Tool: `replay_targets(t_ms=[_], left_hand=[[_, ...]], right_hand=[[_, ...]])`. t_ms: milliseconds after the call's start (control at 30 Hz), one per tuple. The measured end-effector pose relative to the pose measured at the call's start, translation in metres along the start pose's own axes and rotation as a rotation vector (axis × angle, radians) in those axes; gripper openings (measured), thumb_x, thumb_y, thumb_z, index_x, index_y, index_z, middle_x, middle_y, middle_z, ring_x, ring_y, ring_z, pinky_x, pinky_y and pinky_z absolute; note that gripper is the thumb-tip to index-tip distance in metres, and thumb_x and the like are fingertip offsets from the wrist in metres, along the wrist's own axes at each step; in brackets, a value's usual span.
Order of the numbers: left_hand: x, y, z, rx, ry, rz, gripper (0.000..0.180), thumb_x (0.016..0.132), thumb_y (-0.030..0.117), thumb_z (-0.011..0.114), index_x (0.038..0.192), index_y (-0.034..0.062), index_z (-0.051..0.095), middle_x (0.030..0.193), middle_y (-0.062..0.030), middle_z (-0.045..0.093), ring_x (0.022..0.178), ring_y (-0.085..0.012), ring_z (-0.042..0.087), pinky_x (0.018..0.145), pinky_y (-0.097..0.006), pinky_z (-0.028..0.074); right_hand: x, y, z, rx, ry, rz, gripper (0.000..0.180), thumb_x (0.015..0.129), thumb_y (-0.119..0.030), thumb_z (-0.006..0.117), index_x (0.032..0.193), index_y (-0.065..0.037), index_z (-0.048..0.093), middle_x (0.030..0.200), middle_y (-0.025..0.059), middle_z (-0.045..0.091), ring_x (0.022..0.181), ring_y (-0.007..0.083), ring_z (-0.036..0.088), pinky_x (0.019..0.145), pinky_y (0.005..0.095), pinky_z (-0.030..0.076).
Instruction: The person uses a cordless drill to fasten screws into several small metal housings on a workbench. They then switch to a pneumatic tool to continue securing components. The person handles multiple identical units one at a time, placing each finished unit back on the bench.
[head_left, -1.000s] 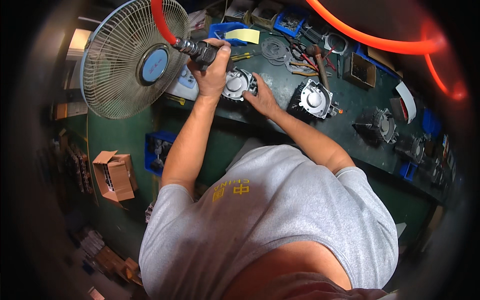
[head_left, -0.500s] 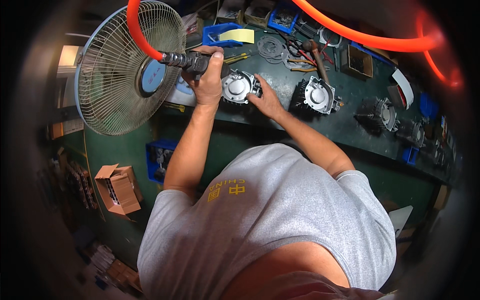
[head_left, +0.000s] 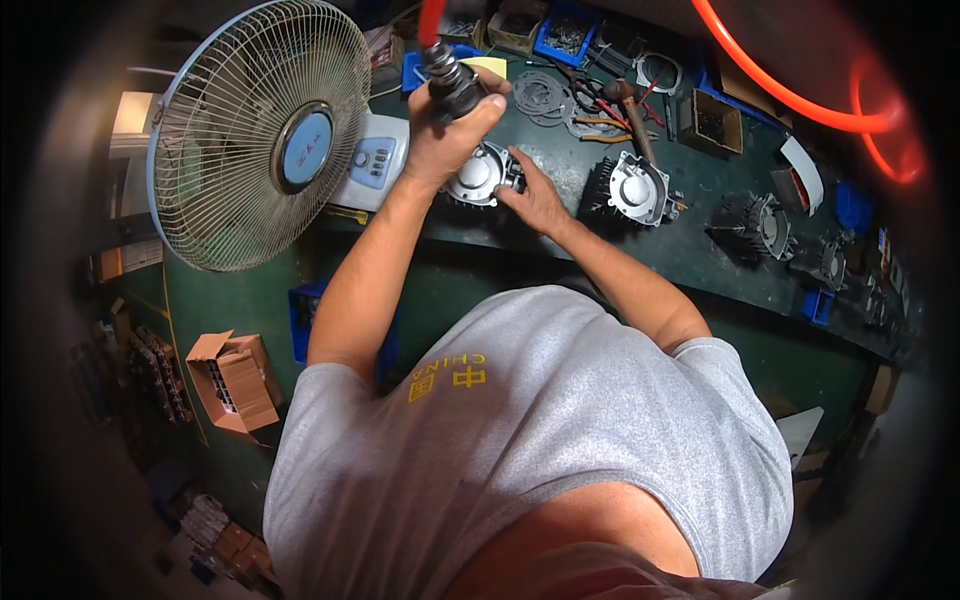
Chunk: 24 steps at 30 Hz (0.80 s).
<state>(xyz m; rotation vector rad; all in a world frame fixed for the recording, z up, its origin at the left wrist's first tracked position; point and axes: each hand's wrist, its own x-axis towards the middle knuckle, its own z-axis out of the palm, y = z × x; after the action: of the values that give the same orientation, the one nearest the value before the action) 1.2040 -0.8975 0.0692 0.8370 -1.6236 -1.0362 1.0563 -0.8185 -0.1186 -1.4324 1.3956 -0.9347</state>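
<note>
My left hand [head_left: 440,155] is wrapped round a dark air tool [head_left: 452,82], a red hose running up from its end. Its working tip is hidden by the hand. Just below and to the right, a silver metal motor housing [head_left: 475,178] lies on the green bench, its round boss facing up. My right hand [head_left: 540,205] grips the housing's right side, thumb and fingers on the small fittings there. A second silver housing [head_left: 637,190] with black fins stands to the right, beside a hammer [head_left: 632,110].
A fan [head_left: 270,140] stands at the left. Pliers [head_left: 600,130], grey gaskets [head_left: 540,95] and a blue bin of screws [head_left: 567,38] lie at the back. More housings [head_left: 765,230] stand at the right. An orange hose [head_left: 770,95] hangs overhead; an open carton [head_left: 240,385] is on the floor.
My left hand has turned the air tool from lying sideways to upright, swinging its hose end up and right. My right hand stays on the housing.
</note>
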Motion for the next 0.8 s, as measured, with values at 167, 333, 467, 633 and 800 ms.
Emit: replay_targets(t_ms=[167,333,467,633,800], left_hand=[[0.008,-0.013,0.001,0.057,0.021,0.012,0.011,0.085,-0.001,0.068,0.095,-0.0022,0.071,0.093,-0.0085,0.075,0.088,-0.0155,0.07,0.083,-0.03,0.055],[0.013,-0.008,0.0,0.035,0.018,-0.036,0.012,0.085,-0.003,0.066,0.097,-0.0018,0.07,0.093,-0.0093,0.075,0.091,-0.0173,0.071,0.087,-0.032,0.056],[0.014,-0.014,-0.004,0.039,-0.006,-0.015,0.011,0.085,-0.004,0.066,0.095,-0.0015,0.069,0.094,-0.0095,0.074,0.091,-0.0179,0.071,0.089,-0.033,0.056],[0.014,-0.023,-0.002,0.012,0.008,-0.016,0.007,0.084,-0.006,0.067,0.09,-0.0019,0.067,0.089,-0.0081,0.073,0.087,-0.0176,0.071,0.088,-0.034,0.058],[0.014,-0.025,-0.002,0.058,0.013,-0.016,0.004,0.085,-0.005,0.068,0.087,-0.0023,0.067,0.083,-0.0067,0.071,0.083,-0.0166,0.071,0.085,-0.034,0.059]], right_hand=[[0.0,-0.003,-0.002,0.018,-0.011,0.015,0.078,0.083,-0.028,0.074,0.148,0.003,0.044,0.142,0.0282,0.055,0.132,0.0404,0.054,0.112,0.0421,0.042],[-0.002,-0.002,-0.002,0.04,-0.003,0.001,0.077,0.083,-0.026,0.073,0.148,0.003,0.044,0.142,0.0286,0.055,0.133,0.041,0.054,0.113,0.0423,0.042],[-0.001,0.002,-0.001,0.01,0.007,-0.039,0.077,0.083,-0.026,0.073,0.148,0.004,0.043,0.143,0.0289,0.054,0.134,0.0408,0.053,0.114,0.0424,0.041],[0.0,0.008,-0.001,-0.041,0.018,-0.068,0.079,0.085,-0.026,0.077,0.151,0.001,0.042,0.143,0.0254,0.056,0.131,0.0335,0.057,0.108,0.0384,0.045],[-0.001,-0.002,-0.005,0.02,-0.03,-0.026,0.079,0.083,-0.026,0.073,0.149,0.003,0.041,0.144,0.0285,0.053,0.135,0.0398,0.052,0.114,0.0421,0.04]])
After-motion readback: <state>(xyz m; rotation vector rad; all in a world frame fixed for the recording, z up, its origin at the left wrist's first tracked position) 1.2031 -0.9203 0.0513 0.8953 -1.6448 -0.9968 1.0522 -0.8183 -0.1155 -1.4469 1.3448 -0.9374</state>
